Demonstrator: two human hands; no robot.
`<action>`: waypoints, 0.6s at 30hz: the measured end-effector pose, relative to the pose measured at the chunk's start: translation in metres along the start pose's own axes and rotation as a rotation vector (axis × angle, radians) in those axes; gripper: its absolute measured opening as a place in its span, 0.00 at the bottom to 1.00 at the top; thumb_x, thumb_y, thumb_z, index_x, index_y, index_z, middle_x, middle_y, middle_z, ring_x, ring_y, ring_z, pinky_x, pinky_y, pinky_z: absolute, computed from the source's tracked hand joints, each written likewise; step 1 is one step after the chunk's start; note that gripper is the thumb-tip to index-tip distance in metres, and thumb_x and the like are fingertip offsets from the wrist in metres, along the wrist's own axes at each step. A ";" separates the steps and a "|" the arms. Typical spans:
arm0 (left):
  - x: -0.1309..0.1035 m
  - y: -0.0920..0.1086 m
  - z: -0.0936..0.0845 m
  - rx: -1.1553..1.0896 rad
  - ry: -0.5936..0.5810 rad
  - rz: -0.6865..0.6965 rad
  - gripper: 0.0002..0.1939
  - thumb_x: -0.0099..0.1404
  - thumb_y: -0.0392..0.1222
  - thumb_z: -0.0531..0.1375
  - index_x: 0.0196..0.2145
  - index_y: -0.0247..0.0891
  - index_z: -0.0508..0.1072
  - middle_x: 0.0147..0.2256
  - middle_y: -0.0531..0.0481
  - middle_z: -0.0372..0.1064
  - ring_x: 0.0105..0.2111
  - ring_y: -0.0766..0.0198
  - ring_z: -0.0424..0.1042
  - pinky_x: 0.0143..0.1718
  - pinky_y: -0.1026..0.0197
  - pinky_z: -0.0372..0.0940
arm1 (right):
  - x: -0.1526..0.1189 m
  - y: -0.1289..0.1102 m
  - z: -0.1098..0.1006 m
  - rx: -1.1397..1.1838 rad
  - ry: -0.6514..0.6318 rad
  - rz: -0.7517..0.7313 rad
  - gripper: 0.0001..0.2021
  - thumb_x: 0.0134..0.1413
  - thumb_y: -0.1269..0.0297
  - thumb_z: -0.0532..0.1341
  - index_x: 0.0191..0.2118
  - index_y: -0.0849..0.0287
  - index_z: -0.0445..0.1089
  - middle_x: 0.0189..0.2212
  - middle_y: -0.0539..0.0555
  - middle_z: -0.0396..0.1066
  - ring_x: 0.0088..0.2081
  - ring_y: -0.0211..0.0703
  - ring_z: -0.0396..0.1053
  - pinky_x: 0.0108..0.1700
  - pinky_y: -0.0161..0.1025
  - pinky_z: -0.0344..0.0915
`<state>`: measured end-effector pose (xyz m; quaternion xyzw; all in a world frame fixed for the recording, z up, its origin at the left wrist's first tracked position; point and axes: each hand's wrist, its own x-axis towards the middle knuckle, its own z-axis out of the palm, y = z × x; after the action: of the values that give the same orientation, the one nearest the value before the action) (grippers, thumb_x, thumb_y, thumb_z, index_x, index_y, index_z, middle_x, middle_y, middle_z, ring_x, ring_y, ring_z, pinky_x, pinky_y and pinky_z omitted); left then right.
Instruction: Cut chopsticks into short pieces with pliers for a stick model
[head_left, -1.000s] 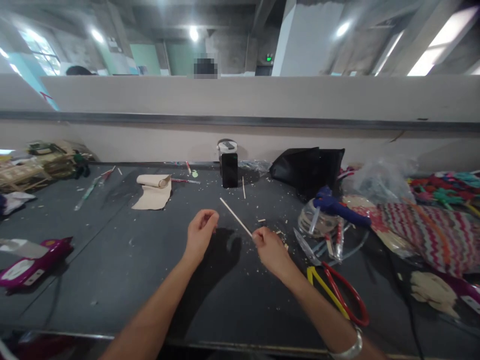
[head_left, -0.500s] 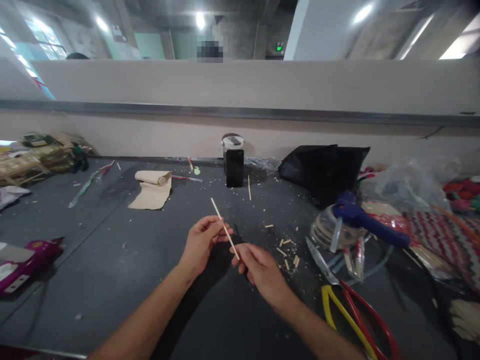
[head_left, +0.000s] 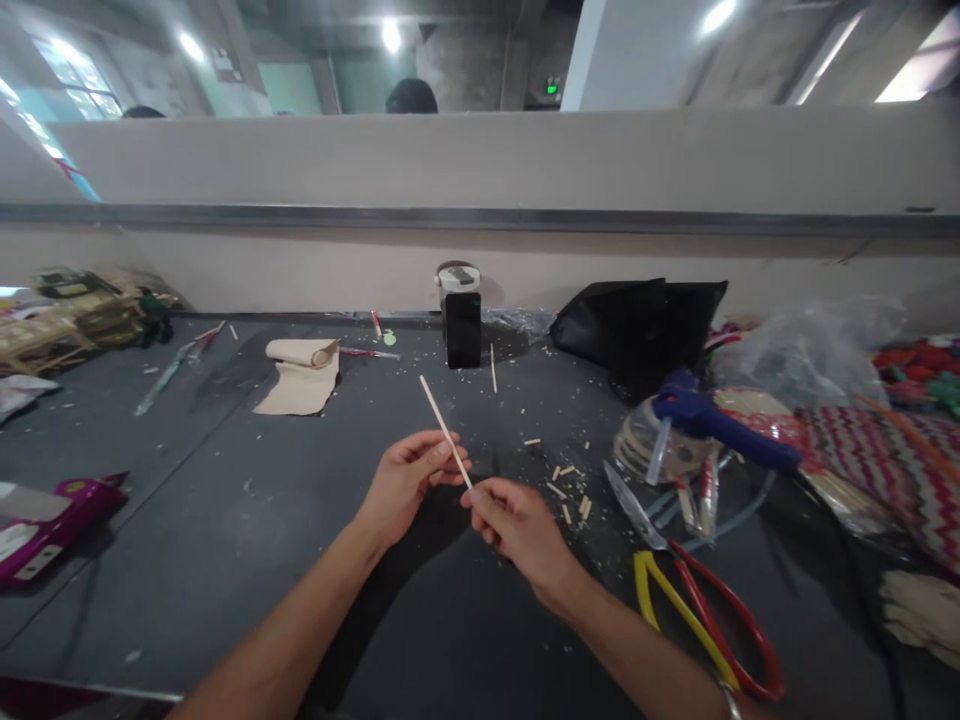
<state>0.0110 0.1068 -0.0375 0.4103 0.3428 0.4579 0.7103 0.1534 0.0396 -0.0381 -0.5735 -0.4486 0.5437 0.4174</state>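
A thin pale wooden stick point(head_left: 436, 408) slants between my two hands over the dark table point(head_left: 247, 510). My left hand point(head_left: 417, 478) grips it around the middle, thumb on top. At its lower end, my right hand point(head_left: 512, 520) pinches it between thumb and fingers. The stick's upper end points away from me, free in the air. Several short cut stick pieces point(head_left: 585, 507) lie to the right of my right hand. Beyond my hands a black phone point(head_left: 463, 330) stands upright against a white device point(head_left: 459, 273).
Red-and-yellow-handled scissors point(head_left: 690, 610), a blue glue gun point(head_left: 712, 420) and a tape roll lie at right. Farther right are plastic bags and a patterned cloth point(head_left: 862, 450). A partly unrolled beige roll point(head_left: 306, 378) and a magenta tool point(head_left: 67, 520) are at left. Black material point(head_left: 630, 325) sits at the back.
The stick's lower end has slid further into my right hand's pinch, and my right hand has moved slightly up. The whole view has shifted a little.
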 end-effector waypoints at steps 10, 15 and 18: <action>-0.001 -0.002 -0.002 -0.024 -0.109 -0.026 0.06 0.55 0.39 0.65 0.31 0.34 0.74 0.26 0.51 0.73 0.27 0.66 0.73 0.30 0.65 0.66 | 0.003 0.008 0.003 -0.084 -0.099 -0.105 0.13 0.56 0.58 0.53 0.29 0.61 0.69 0.19 0.46 0.61 0.19 0.31 0.57 0.22 0.29 0.52; -0.003 0.000 -0.001 -0.015 -0.135 -0.017 0.06 0.54 0.39 0.65 0.28 0.35 0.72 0.24 0.53 0.70 0.24 0.68 0.71 0.27 0.66 0.64 | 0.000 0.009 0.006 -0.064 -0.158 -0.118 0.15 0.56 0.55 0.53 0.30 0.61 0.69 0.19 0.47 0.62 0.20 0.31 0.57 0.22 0.30 0.53; -0.003 0.000 0.000 0.008 -0.144 -0.009 0.07 0.54 0.39 0.65 0.27 0.35 0.71 0.21 0.54 0.69 0.22 0.70 0.68 0.26 0.67 0.62 | -0.001 0.010 0.006 -0.073 -0.193 -0.150 0.17 0.57 0.54 0.52 0.30 0.61 0.69 0.19 0.47 0.62 0.20 0.31 0.58 0.23 0.30 0.53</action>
<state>0.0099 0.1038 -0.0374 0.4436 0.2944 0.4225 0.7335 0.1479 0.0364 -0.0481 -0.4981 -0.5479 0.5470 0.3904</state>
